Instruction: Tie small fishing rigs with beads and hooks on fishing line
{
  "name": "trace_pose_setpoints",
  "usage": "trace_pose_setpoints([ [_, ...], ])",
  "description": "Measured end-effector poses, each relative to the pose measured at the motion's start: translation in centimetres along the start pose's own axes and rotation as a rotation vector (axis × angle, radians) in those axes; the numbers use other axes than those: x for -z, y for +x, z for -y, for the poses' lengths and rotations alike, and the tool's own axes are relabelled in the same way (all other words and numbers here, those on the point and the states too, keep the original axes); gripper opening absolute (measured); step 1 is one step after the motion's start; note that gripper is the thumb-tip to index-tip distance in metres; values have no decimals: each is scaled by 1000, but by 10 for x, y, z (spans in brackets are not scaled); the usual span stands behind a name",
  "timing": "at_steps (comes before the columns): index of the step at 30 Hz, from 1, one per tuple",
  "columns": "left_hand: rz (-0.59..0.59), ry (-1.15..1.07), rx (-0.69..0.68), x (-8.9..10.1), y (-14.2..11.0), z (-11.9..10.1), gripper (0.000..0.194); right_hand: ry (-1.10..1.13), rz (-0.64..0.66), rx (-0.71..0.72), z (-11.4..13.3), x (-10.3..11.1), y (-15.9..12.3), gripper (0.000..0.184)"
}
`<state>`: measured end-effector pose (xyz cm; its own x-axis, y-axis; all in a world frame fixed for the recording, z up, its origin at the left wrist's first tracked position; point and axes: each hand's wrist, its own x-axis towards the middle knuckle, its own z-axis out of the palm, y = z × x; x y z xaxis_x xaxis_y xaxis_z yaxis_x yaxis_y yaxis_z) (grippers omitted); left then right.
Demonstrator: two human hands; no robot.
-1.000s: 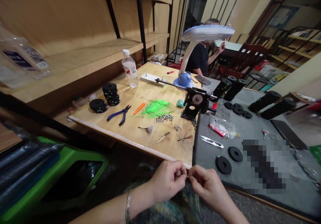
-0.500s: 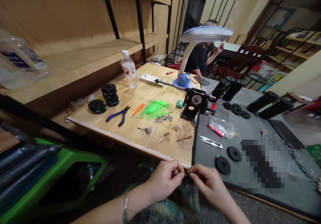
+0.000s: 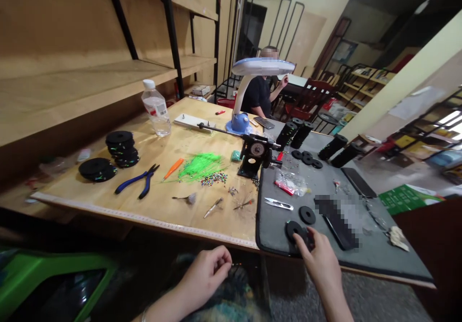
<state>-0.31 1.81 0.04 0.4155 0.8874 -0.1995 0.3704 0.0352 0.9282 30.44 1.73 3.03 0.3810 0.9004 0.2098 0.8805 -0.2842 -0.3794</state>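
My left hand (image 3: 206, 275) hovers below the table's front edge, fingers pinched on a tiny item with a small coloured tip, too small to name. My right hand (image 3: 317, 256) reaches onto the grey mat (image 3: 325, 192), its fingertips touching a black foam disc (image 3: 294, 229) at the mat's near edge. A second black disc (image 3: 307, 214) lies just beyond it. Silver thread snips (image 3: 277, 203) rest further back on the mat.
The wooden table (image 3: 180, 144) carries blue pliers (image 3: 137, 183), green strands (image 3: 199, 163), mixed beads (image 3: 213, 179), stacked black discs (image 3: 121, 147), a water bottle (image 3: 155, 108), a black winder (image 3: 255, 155) and a lamp (image 3: 252, 79). A person (image 3: 262, 91) sits at the far end. Shelves stand left.
My hands, pinched together at the table edge, have parted. The right hand went forward onto the mat to the black disc. The camera view swung to the right.
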Motion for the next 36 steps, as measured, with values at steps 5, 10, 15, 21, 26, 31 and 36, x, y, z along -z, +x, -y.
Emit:
trace_pose_setpoints([
  [5, 45, 192, -6, -3, -1, 16, 16, 249, 95, -72, 3, -12, 7, 39],
  [10, 93, 382, -4, -6, -2, 34, 18, 944, 202, -195, 24, 3, -2, 38],
  [15, 146, 429, 0, -1, -6, 30, 19, 1532, 440, -273, 76, 18, -38, 37],
  [21, -70, 18, -234, 23, -25, -39, 45, 1701, 738, -253, 130, -7, -72, 35],
  [26, -130, -119, -335, 31, -28, -65, 57, 1731, 827, -310, 142, -20, -80, 35],
  [31, -91, -308, -351, 24, -20, -61, 52, 1733, 841, -355, 140, -22, -85, 33],
  [36, -173, -478, -224, 25, -8, -60, 49, 1430, 716, -188, 136, -25, -94, 42],
])
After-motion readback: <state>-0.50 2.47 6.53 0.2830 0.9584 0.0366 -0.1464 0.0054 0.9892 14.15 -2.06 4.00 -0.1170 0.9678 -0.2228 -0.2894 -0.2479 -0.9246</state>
